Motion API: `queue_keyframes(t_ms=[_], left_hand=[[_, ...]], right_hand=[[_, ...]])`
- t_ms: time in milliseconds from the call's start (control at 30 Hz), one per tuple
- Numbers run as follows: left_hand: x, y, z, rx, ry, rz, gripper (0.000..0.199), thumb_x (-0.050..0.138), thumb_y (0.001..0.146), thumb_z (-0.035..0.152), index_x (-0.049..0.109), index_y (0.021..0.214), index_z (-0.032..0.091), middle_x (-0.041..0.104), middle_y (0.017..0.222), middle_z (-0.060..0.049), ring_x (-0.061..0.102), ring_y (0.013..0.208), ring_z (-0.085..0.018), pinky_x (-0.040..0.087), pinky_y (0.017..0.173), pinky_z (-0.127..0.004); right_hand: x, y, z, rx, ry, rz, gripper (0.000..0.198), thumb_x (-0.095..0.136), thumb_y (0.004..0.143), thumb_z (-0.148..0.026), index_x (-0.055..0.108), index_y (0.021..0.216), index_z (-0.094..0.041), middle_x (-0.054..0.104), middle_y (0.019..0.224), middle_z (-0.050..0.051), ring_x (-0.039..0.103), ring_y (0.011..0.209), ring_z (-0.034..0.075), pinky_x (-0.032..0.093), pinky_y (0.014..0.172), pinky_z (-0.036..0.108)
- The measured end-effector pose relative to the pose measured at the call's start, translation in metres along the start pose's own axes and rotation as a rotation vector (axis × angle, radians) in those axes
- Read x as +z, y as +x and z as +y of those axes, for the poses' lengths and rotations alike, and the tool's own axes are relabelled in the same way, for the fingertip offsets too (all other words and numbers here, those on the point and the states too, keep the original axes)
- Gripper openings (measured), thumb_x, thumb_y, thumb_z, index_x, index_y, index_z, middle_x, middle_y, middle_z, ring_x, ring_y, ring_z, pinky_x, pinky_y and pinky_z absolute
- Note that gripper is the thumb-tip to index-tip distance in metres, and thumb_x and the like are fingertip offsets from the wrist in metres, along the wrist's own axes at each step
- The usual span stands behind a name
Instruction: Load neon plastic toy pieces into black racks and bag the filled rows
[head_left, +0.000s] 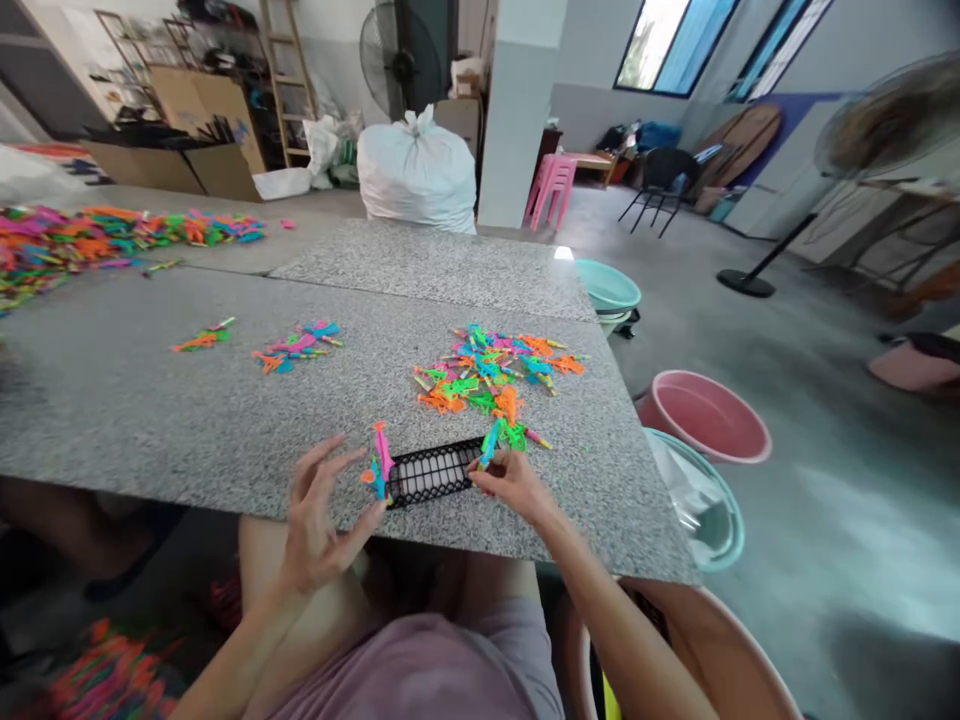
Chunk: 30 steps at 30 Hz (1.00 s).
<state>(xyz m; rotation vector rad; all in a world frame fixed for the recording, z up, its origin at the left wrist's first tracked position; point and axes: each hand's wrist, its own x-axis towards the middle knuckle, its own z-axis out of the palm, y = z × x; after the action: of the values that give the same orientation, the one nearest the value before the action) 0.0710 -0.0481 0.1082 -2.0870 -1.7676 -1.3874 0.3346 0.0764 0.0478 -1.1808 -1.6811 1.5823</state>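
Note:
A small black mesh basket lies on the speckled grey table in front of me. Several bright plastic toy pieces, pink, orange and blue, stand at its left end. My left hand is beside that end, fingers spread, thumb close to the basket's corner. At the other end, my right hand pinches a blue-and-green plastic toy piece above the basket's rim. Just beyond it spreads a loose pile of mixed-colour toy pieces; their exact kind is too small to tell.
Two small clusters of pieces lie left of centre, and a large heap is at the far left. A white sack stands behind the table. Pink and teal basins sit off the right edge.

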Motion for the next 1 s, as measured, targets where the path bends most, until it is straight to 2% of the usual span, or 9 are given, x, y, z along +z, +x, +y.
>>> queue_keyframes(t_ms=[133, 300, 367, 467, 533, 600, 700, 800, 1000], left_hand=[[-0.009, 0.023, 0.032, -0.050, -0.150, 0.012, 0.045, 0.069, 0.084, 0.030, 0.059, 0.127, 0.022, 0.055, 0.133, -0.011, 0.053, 0.127, -0.031, 0.043, 0.111, -0.051], [0.014, 0.006, 0.085, -0.451, -0.616, -0.377, 0.046, 0.068, 0.087, 0.038, 0.060, 0.128, 0.019, 0.070, 0.121, -0.012, 0.070, 0.105, -0.026, 0.059, 0.088, -0.036], [0.027, 0.002, 0.091, -0.619, -0.784, -0.470, 0.035, 0.069, 0.086, 0.041, 0.067, 0.111, 0.017, 0.076, 0.101, -0.008, 0.074, 0.087, -0.023, 0.061, 0.075, -0.031], [0.044, -0.003, 0.087, -0.743, -0.886, -0.490, 0.031, 0.073, 0.082, 0.045, 0.070, 0.090, 0.016, 0.075, 0.080, -0.005, 0.071, 0.072, -0.020, 0.059, 0.067, -0.028], [0.054, -0.007, 0.083, -0.772, -0.915, -0.503, 0.033, 0.075, 0.080, 0.047, 0.069, 0.087, 0.015, 0.074, 0.076, -0.005, 0.069, 0.068, -0.019, 0.058, 0.064, -0.028], [0.061, -0.014, 0.080, -0.763, -0.923, -0.514, 0.036, 0.077, 0.078, 0.046, 0.071, 0.094, 0.014, 0.075, 0.079, -0.006, 0.070, 0.069, -0.019, 0.058, 0.064, -0.029], [0.066, -0.026, 0.078, -0.679, -0.856, -0.515, 0.034, 0.072, 0.082, 0.042, 0.075, 0.102, 0.014, 0.077, 0.085, -0.007, 0.072, 0.073, -0.020, 0.059, 0.067, -0.029], [0.067, -0.040, 0.079, -0.576, -0.698, -0.482, 0.022, 0.066, 0.086, 0.034, 0.079, 0.094, 0.018, 0.078, 0.081, -0.004, 0.073, 0.071, -0.020, 0.058, 0.065, -0.026], [0.070, -0.052, 0.080, -0.444, -0.472, -0.350, 0.020, 0.061, 0.089, 0.025, 0.079, 0.098, 0.023, 0.079, 0.077, 0.000, 0.071, 0.059, -0.016, 0.057, 0.059, -0.022]], right_hand=[[0.041, -0.029, -0.041, 0.007, 0.336, -0.231, 0.030, 0.071, 0.076, -0.047, 0.065, 0.082, -0.018, 0.055, 0.063, -0.003, 0.047, 0.052, 0.009, 0.040, 0.051, 0.023], [0.037, -0.074, -0.073, -0.039, 0.319, -0.530, 0.032, 0.069, 0.080, -0.049, 0.060, 0.073, -0.018, 0.057, 0.068, -0.002, 0.050, 0.060, 0.009, 0.044, 0.059, 0.023], [0.031, -0.088, -0.073, 0.020, 0.182, -0.435, 0.030, 0.068, 0.081, -0.047, 0.063, 0.081, -0.018, 0.058, 0.070, -0.002, 0.052, 0.062, 0.011, 0.046, 0.061, 0.025], [0.025, -0.103, -0.063, 0.066, 0.058, -0.020, 0.033, 0.077, 0.073, -0.043, 0.068, 0.094, -0.019, 0.066, 0.084, 0.002, 0.059, 0.075, 0.015, 0.048, 0.066, 0.026], [0.026, -0.108, -0.055, 0.043, 0.092, 0.232, 0.041, 0.080, 0.069, -0.043, 0.068, 0.101, -0.020, 0.069, 0.093, 0.005, 0.062, 0.081, 0.018, 0.050, 0.069, 0.027], [0.032, -0.110, -0.049, 0.029, 0.093, 0.385, 0.035, 0.077, 0.071, -0.044, 0.068, 0.096, -0.020, 0.068, 0.084, 0.003, 0.060, 0.073, 0.017, 0.048, 0.065, 0.027], [0.041, -0.111, -0.043, 0.060, -0.024, 0.403, 0.023, 0.071, 0.076, -0.042, 0.065, 0.075, -0.020, 0.060, 0.063, -0.001, 0.050, 0.058, 0.013, 0.041, 0.057, 0.025], [0.047, -0.112, -0.041, 0.103, -0.145, 0.325, 0.021, 0.067, 0.077, -0.040, 0.065, 0.069, -0.020, 0.061, 0.062, -0.001, 0.049, 0.056, 0.013, 0.038, 0.056, 0.025], [0.055, -0.110, -0.034, 0.148, -0.457, 0.429, 0.033, 0.065, 0.079, -0.042, 0.053, 0.056, -0.022, 0.052, 0.053, -0.002, 0.039, 0.052, 0.013, 0.029, 0.056, 0.027]])
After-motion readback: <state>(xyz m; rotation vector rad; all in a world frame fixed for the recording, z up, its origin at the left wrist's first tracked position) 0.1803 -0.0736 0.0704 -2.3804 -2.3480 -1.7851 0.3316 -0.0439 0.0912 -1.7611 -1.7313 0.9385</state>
